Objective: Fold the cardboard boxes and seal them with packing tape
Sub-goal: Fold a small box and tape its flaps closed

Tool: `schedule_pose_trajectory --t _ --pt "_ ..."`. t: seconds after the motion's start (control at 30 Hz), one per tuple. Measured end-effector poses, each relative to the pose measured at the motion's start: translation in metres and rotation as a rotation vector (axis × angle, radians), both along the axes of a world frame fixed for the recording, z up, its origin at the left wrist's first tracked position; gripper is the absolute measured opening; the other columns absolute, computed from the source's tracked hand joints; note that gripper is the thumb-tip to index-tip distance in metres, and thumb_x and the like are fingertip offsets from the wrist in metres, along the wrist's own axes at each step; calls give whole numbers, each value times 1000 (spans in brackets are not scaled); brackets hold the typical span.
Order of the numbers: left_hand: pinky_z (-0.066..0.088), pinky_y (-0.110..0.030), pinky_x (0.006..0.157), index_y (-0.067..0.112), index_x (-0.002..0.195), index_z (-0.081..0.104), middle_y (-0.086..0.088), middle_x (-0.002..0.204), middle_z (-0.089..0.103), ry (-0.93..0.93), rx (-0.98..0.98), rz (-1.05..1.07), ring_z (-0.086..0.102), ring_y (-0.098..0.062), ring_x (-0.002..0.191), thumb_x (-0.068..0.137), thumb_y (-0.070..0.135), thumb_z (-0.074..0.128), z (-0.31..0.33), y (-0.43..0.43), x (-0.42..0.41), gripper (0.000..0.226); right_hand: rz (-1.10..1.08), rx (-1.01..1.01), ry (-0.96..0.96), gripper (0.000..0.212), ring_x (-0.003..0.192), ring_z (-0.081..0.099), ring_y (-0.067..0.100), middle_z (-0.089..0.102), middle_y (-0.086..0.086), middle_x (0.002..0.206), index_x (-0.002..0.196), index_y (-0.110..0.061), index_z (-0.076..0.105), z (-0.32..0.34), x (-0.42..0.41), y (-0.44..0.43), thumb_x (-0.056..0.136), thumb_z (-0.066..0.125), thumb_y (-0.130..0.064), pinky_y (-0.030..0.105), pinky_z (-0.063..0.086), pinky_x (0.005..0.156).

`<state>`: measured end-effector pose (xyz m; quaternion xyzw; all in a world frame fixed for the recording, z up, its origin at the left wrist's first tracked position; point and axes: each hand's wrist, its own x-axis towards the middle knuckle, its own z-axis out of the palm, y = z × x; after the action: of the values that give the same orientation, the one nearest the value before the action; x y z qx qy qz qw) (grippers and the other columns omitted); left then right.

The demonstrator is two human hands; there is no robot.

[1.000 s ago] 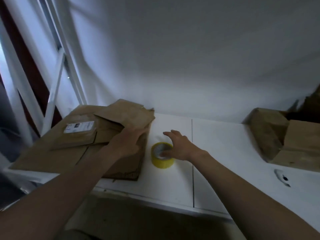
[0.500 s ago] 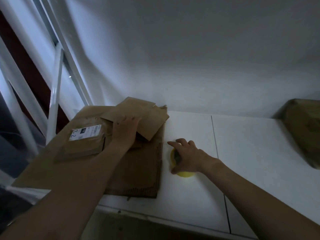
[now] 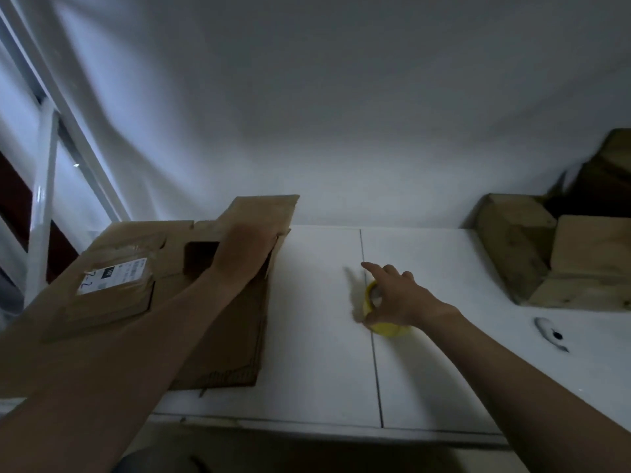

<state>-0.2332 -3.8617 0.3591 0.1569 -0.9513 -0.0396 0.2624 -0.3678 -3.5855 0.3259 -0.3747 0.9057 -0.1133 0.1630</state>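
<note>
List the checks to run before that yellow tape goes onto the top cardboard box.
1. Right hand grips round yellow tape roll: ok.
2. Loose tape end found: cannot tell.
3. Left hand holds raised brown cardboard flap: ok, though blurred.
4. Bare white table between flat cardboard stack and roll for folding: ok.
5. Brown boxes at far right out of the work space: ok.

1. The single head view looks forward and down from above the counter's (image 3: 317,377) near edge, facing the white wall (image 3: 341,114).
2. It sits close; both forearms (image 3: 102,370) enter from the bottom.
</note>
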Motion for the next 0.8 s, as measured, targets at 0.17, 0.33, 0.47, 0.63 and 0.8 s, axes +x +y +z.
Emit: schedule_pose_trajectory --t 0.17,0.33,0.47,0.63,0.8 --pt "54 -28 82 19 95 73 7 85 68 -53 79 -119 63 -13 77 93 51 44 24 74 -32 44 -151 71 15 115 134 32 37 37 -1 143 157 -41 11 6 -22 81 70 85 -46 51 45 101" --pt "47 -24 54 12 83 76 -4 71 71 50 -286 -432 65 -23 53 67 -4 84 50 158 -37 24 -278 92 -9 118 137 28 40 33 4 148 157 -40 9 -2 -32 133 69 87 -46 57 42 104" --pt "52 -34 74 13 103 77 -11 97 74 25 -168 -351 70 -30 84 89 5 70 44 193 -47 17 -286 73 -53 121 142 22 39 30 5 153 157 -38 10 -6 -32 152 66 88 -53 60 37 108" --pt "36 -25 86 13 131 66 -10 119 69 -146 -27 -159 62 -28 113 101 17 57 41 215 -51 31 -263 -209 -65 129 137 29 32 49 4 141 153 -41 18 20 -14 138 46 71 -88 53 32 111" --pt "54 -31 89 16 123 72 -2 100 78 130 181 -133 71 -19 93 92 20 71 53 209 -45 31 -298 -473 -141 119 96 64 30 68 4 105 150 -43 -6 30 12 99 69 78 -65 44 54 85"
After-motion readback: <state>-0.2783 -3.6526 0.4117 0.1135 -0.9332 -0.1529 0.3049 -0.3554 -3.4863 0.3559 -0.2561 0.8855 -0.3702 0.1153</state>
